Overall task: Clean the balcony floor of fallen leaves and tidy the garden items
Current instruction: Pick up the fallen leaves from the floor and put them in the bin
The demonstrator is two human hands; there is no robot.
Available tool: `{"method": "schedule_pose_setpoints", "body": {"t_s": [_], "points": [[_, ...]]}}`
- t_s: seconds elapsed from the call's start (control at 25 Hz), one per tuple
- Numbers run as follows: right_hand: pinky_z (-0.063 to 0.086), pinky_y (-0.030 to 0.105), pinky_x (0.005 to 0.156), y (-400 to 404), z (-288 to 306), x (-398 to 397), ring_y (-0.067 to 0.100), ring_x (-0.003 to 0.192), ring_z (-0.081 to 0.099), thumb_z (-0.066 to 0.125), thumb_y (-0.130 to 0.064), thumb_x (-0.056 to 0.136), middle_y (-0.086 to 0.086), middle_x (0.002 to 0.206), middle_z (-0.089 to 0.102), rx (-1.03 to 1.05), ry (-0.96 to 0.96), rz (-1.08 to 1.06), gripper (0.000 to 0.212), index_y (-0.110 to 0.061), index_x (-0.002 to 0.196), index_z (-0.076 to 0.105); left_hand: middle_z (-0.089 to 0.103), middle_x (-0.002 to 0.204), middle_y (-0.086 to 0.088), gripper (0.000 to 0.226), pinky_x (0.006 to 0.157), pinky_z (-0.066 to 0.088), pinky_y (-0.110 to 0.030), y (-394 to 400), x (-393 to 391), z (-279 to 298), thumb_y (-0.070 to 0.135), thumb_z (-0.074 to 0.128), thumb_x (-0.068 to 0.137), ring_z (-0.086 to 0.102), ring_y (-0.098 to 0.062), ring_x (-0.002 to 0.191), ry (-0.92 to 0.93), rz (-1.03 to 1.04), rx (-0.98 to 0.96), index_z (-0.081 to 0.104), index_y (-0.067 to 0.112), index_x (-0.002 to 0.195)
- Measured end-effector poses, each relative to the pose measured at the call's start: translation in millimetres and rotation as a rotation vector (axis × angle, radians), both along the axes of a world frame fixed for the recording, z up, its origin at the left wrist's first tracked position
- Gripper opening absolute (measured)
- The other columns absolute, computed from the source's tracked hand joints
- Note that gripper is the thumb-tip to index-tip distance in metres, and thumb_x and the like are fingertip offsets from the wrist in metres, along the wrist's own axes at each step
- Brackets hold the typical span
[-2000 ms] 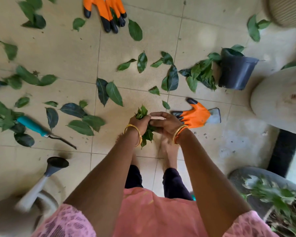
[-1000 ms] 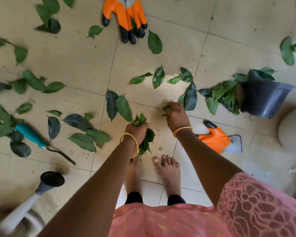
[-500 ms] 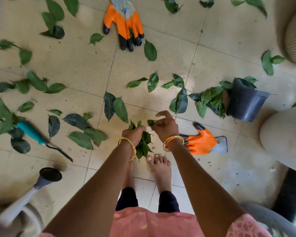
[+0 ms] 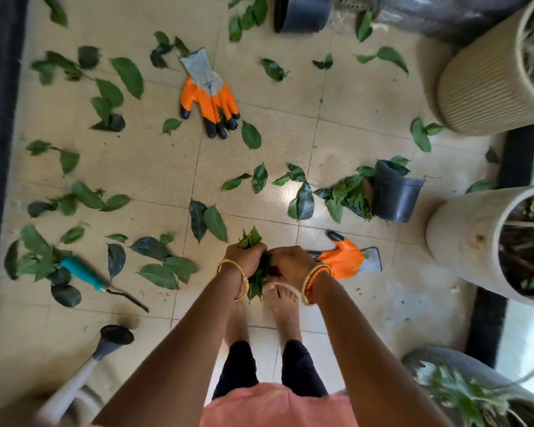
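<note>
My left hand [image 4: 247, 257] is closed around a bunch of green leaves [image 4: 251, 238], with more of the bunch hanging below the wrist. My right hand [image 4: 290, 263] presses against the same bunch from the right, fingers curled on it. Both hands hover over my bare feet. Several loose leaves [image 4: 208, 220] lie scattered on the beige tiled floor [image 4: 154, 167]. One orange garden glove [image 4: 208, 94] lies far ahead, another orange glove [image 4: 346, 258] just right of my right hand. A small black pot [image 4: 395, 195] lies tipped, leaves [image 4: 349, 192] spilling from it.
A teal-handled hand tool [image 4: 87, 274] lies at left among leaves. A watering can spout [image 4: 111, 340] is at lower left. Big beige planters [image 4: 490, 72] [image 4: 469, 241] stand on the right, a potted plant [image 4: 463, 392] at lower right, a black pot [image 4: 302, 12] at the top.
My right hand reached out to a leaf near the floor, then came back to the bunch in my left hand. The camera has risen, showing more floor ahead.
</note>
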State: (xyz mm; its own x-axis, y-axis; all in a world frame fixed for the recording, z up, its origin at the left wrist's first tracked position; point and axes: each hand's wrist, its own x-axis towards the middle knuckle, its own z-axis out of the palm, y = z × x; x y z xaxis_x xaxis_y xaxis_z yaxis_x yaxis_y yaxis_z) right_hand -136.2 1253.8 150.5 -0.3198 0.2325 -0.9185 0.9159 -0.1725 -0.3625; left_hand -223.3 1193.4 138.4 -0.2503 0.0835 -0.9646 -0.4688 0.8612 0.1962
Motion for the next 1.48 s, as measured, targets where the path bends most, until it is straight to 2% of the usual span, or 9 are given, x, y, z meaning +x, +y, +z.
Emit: {"method": "schedule_pose_setpoints", "body": {"t_s": [0.16, 0.28, 0.36, 0.48, 0.6, 0.92, 1.16, 1.36, 1.48], "points": [[0.057, 0.036, 0.076, 21.9, -20.6, 8.4, 0.026, 0.08, 0.064, 0.056, -0.007, 0.087, 0.013, 0.083, 0.068, 0.146, -0.038, -0.062, 0.015, -0.008, 0.088, 0.071, 0.061, 0.086, -0.011, 0.01, 0.074, 0.047, -0.033, 27.5, -10.2, -10.1, 0.018, 0.061, 0.085, 0.055, -0.024, 0.079, 0.014, -0.257, 0.037, 0.06, 0.01, 0.079], [0.055, 0.029, 0.069, 44.0, -49.3, 16.2, 0.024, 0.082, 0.059, 0.064, -0.005, 0.085, 0.013, 0.085, 0.064, -0.016, -0.015, -0.469, 0.004, -0.004, 0.088, 0.067, 0.062, 0.102, -0.014, 0.028, 0.083, 0.049, -0.034, 45.3, -19.8, -35.8, 0.021, 0.064, 0.084, 0.057, -0.029, 0.091, 0.085, -0.412, 0.037, 0.061, 0.003, 0.105], [0.054, 0.035, 0.078, 63.7, -83.1, 22.8, 0.025, 0.089, 0.06, 0.067, -0.007, 0.084, 0.012, 0.091, 0.065, 0.114, -0.046, -0.726, 0.007, -0.005, 0.089, 0.063, 0.057, 0.099, -0.012, 0.034, 0.081, 0.045, -0.032, 53.2, -26.5, -55.1, 0.021, 0.063, 0.086, 0.052, -0.027, 0.09, 0.082, -0.414, 0.03, 0.057, 0.0, 0.113], [0.046, 0.033, 0.088, 78.9, -140.5, 26.4, 0.027, 0.103, 0.057, 0.075, -0.027, 0.077, 0.012, 0.114, 0.059, 0.531, -0.275, -0.45, 0.046, -0.007, 0.113, 0.055, 0.053, 0.093, -0.009, 0.019, 0.078, 0.04, -0.03, 57.6, -28.1, -88.1, 0.021, 0.06, 0.088, 0.049, -0.024, 0.088, 0.075, -0.43, 0.033, 0.057, 0.007, 0.101], [0.043, 0.04, 0.095, 78.5, -180.2, 15.5, 0.034, 0.114, 0.047, 0.075, -0.033, 0.075, 0.017, 0.127, 0.042, 0.55, -0.315, -0.361, 0.069, -0.006, 0.129, 0.041, 0.06, 0.093, -0.011, 0.023, 0.076, 0.041, -0.031, 53.2, -21.8, -116.0, 0.023, 0.062, 0.086, 0.054, -0.027, 0.088, 0.082, -0.378, 0.004, 0.06, 0.005, 0.099], [0.044, 0.036, 0.087, 69.5, -213.4, 22.7, 0.034, 0.098, 0.054, 0.056, -0.012, 0.087, 0.02, 0.11, 0.051, 0.687, -0.278, -0.384, 0.029, -0.003, 0.115, 0.055, 0.058, 0.08, -0.007, 0.018, 0.081, 0.046, -0.035, 50.1, -18.2, -138.4, 0.025, 0.063, 0.085, 0.056, -0.028, 0.086, 0.056, -0.353, -0.041, 0.053, 0.017, 0.072], [0.033, 0.017, 0.059, 79.5, -173.1, 23.8, 0.017, 0.068, 0.05, 0.066, -0.015, 0.085, 0.003, 0.072, 0.059, 0.555, -0.099, -0.473, 0.007, -0.009, 0.087, 0.069, 0.059, 0.092, 0.0, 0.038, 0.077, 0.041, -0.028, 69.2, -16.3, -124.5, 0.046, 0.071, 0.079, 0.054, -0.017, 0.087, 0.049, -0.134, 0.101, 0.059, 0.018, 0.102], [0.055, 0.024, 0.07, 81.0, -135.8, 0.1, 0.011, 0.065, 0.061, 0.065, 0.004, 0.08, -0.001, 0.073, 0.064, 0.194, 0.145, -0.457, 0.018, -0.013, 0.083, 0.069, 0.059, 0.075, 0.004, 0.019, 0.058, 0.041, -0.023, 101.1, -18.4, -117.4, 0.032, 0.069, 0.083, 0.055, -0.012, 0.07, 0.042, 0.044, 0.107, 0.061, 0.016, 0.089], [0.056, 0.032, 0.078, 108.4, -140.8, -6.7, 0.021, 0.084, 0.064, 0.063, -0.002, 0.084, 0.002, 0.083, 0.067, 0.002, 0.181, -0.572, 0.014, -0.015, 0.082, 0.067, 0.059, 0.075, -0.005, 0.021, 0.065, 0.046, -0.029, 99.1, -40.0, -138.4, 0.032, 0.061, 0.085, 0.056, -0.024, 0.076, 0.02, 0.022, 0.028, 0.061, 0.011, 0.084]]}}
